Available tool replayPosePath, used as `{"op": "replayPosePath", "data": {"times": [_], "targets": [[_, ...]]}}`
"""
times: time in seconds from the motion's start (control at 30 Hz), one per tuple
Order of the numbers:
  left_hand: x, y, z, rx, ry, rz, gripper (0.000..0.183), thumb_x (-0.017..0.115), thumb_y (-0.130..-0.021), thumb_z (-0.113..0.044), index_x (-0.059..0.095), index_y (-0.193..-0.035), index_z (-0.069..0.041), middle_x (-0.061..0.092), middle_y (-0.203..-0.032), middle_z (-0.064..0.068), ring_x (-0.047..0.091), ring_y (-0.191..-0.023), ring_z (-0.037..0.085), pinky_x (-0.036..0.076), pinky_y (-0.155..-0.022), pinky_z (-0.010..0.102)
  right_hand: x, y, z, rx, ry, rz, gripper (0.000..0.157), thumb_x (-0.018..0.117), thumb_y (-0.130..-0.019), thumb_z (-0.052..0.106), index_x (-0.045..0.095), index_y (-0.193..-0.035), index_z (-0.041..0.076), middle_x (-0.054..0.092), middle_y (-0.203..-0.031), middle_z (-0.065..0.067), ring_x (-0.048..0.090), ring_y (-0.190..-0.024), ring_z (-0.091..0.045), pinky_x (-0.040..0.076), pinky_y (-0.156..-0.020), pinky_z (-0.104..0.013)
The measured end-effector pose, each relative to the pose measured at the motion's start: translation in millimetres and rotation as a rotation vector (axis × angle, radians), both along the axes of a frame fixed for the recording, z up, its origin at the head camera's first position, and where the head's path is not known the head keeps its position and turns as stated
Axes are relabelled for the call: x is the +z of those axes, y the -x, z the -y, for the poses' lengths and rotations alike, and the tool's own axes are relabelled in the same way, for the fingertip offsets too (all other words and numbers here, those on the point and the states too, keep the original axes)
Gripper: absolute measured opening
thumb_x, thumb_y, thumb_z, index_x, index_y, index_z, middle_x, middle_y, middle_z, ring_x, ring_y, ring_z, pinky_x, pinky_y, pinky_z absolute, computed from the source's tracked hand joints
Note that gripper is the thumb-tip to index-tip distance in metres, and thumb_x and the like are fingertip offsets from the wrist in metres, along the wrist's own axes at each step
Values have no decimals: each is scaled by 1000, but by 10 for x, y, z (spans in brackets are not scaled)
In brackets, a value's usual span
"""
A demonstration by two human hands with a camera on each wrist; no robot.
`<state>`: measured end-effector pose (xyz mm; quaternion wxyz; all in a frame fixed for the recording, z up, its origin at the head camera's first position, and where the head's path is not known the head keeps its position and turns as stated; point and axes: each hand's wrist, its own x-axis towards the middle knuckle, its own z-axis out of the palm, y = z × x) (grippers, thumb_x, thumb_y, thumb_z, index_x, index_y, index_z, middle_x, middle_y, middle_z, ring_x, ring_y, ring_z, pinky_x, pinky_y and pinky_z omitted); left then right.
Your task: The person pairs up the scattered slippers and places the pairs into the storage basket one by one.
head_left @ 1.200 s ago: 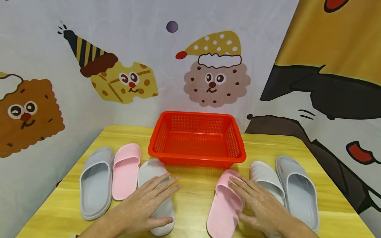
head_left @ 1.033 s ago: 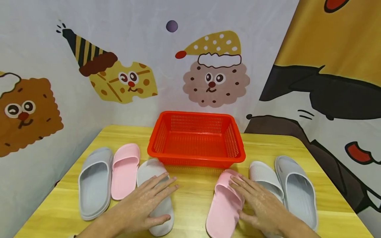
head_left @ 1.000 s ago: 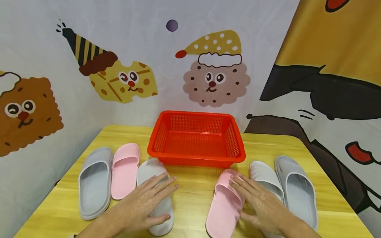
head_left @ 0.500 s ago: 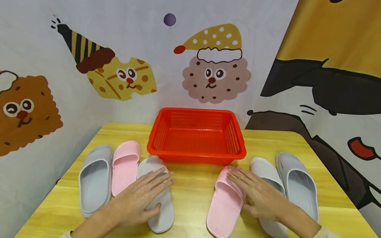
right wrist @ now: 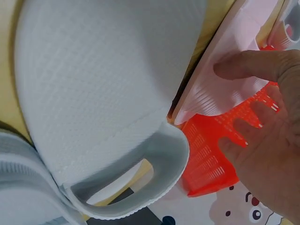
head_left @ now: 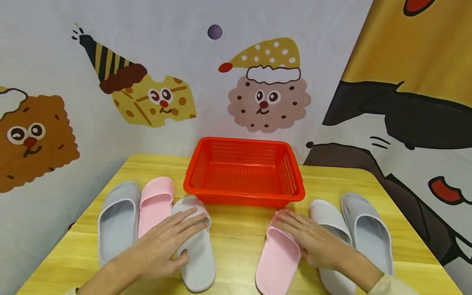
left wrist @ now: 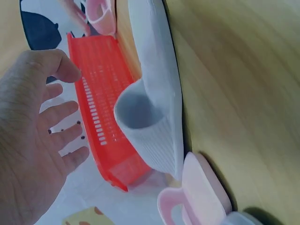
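Observation:
My left hand (head_left: 156, 248) is spread, fingers fairly straight, over the whitish slipper (head_left: 200, 264) left of centre. In the left wrist view a gap shows between that hand (left wrist: 40, 126) and the slipper (left wrist: 154, 108). On the other side, my right hand (head_left: 313, 239) reaches across the strap of a pink slipper (head_left: 276, 266), holding nothing. The right wrist view has its thumb (right wrist: 234, 65) beside or against this slipper (right wrist: 211, 89); contact is hard to judge. A second whitish slipper (head_left: 333, 282) lies partly under the right wrist.
A red plastic basket (head_left: 243, 180) with nothing in it stands at the table's back. Grey slippers lie at the far left (head_left: 118, 229) and far right (head_left: 372, 233). Another pink slipper (head_left: 155, 205) is at left. Behind the wooden table (head_left: 236, 254) hangs a cartoon-printed cloth (head_left: 166, 24).
The left hand has drawn back a little to the left, baring more of the whitish slipper. The right hand has shifted left, further over the pink slipper's strap. The slippers keep their places.

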<state>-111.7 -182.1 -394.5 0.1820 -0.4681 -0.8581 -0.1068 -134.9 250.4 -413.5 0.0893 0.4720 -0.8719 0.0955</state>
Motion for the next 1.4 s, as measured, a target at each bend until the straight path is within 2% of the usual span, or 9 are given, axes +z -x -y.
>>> {"op": "replayPosePath", "data": {"times": [0.17,0.37,0.53,0.7,0.93,1.03,1.3,1.4], "targets": [[2,31,100,60,22,36,81,75,-70,-10,52,-148,-16,46,-154,4,41,-141,32,38,-108,51,-42,-11,-1,9,3,-13,99,73,-57,-16,48,-151,8,44,-156,-9,40,-140,-38,5,-120,-28],[-25,101,233,93,20,40,72,74,-70,-8,59,-140,-9,51,-150,8,39,-142,34,39,-106,54,-52,3,24,27,17,-26,97,70,-55,-16,52,-148,7,49,-152,-12,43,-139,-39,7,-120,-29],[-52,192,297,107,16,60,68,77,-74,-13,59,-139,-4,54,-147,11,43,-139,36,40,-106,54,-45,7,27,24,19,9,99,73,-55,-17,52,-148,8,49,-151,-12,43,-139,-38,6,-120,-27],[-65,267,339,117,2,67,63,78,-75,-17,62,-135,-4,58,-142,12,50,-133,38,42,-104,55,-58,15,19,46,49,-4,96,72,-55,-17,53,-147,5,51,-149,-14,45,-138,-39,9,-120,-28],[-40,382,400,97,-23,46,59,75,-74,-9,64,-131,-2,61,-137,14,54,-129,38,45,-100,57,-89,25,15,72,102,1,97,70,-53,-18,53,-146,4,49,-151,-13,46,-137,-39,11,-120,-29],[-21,437,437,110,-34,48,60,71,-71,-4,65,-130,-1,62,-134,15,55,-126,38,46,-100,57,-96,14,15,69,105,21,101,69,-50,-19,52,-147,4,46,-153,-12,45,-137,-38,11,-120,-29],[26,586,558,175,40,143,62,67,-69,4,66,-131,-4,61,-138,13,53,-129,39,43,-103,58,-102,-25,6,46,120,50,105,70,-49,-21,51,-148,6,43,-156,-10,41,-141,-35,10,-120,-28],[34,644,620,187,69,140,63,64,-69,5,65,-131,-3,61,-137,13,51,-131,40,41,-105,59,-104,-15,4,40,116,64,105,72,-50,-20,50,-149,7,41,-157,-10,41,-141,-35,9,-120,-27]]}}
